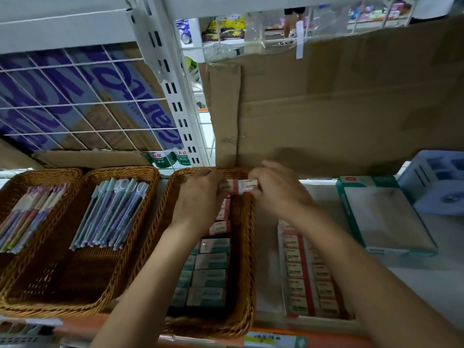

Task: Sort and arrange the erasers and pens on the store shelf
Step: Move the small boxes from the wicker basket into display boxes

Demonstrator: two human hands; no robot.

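While we look down on the shelf (426,277), the biggest thing before us is the brown cardboard sheet (351,101) filling the upper right of the frame, with a white wire grid (82,101) and a slotted white upright (173,96) to its left. Along the lower left sit three wicker baskets: the far-left basket (15,182) with pale wrapped pens (27,217), the second basket (140,177) with a bundle of capped pens (113,214), and the third basket (247,259) near centre, where boxed erasers (211,262) lie in rows. Just right of it a clear tray (311,272) holds more red-and-white erasers; a green-edged box (384,217) and a blue plastic organiser (437,179) fill the right edge.

Above the back rim of the third basket, our left hand (198,194) and right hand (278,189) each pinch one end of a red-and-white eraser pack (239,185), fingers closed on it. Our forearms cover part of the eraser rows and the tray's upper end. Print on the packs is too blurred to read, and the fingertips are hidden behind the pack.
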